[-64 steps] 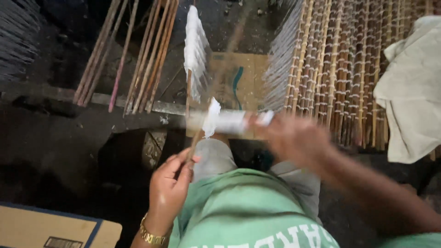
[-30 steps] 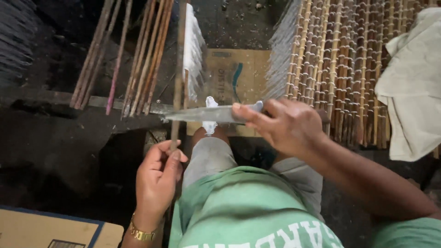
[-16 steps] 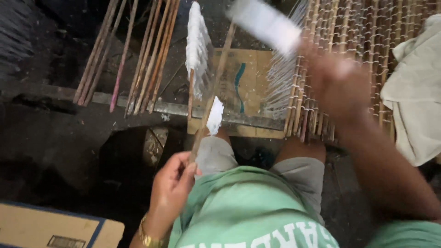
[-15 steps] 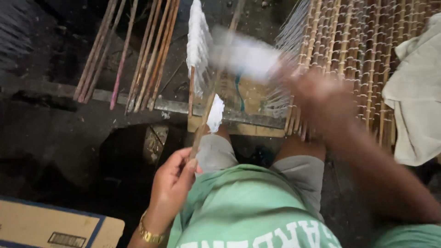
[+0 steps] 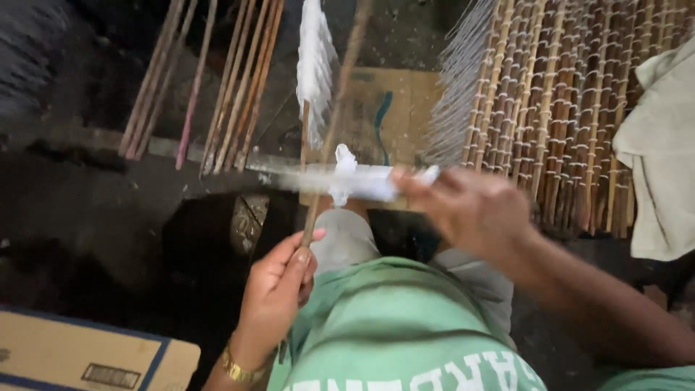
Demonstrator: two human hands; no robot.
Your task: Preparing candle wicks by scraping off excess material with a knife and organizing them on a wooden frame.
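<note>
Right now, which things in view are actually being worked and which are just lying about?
In use:
left hand, gripping a thin stick
white clump on that stick
right hand, holding a flat blade across the stick

Lying about:
bare sticks
rack of wrapped sticks
pale cloth
cardboard box

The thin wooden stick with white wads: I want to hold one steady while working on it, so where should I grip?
Grip the bare lower end of the stick, from below and the left, as the left hand does; the white wads sit higher.
</note>
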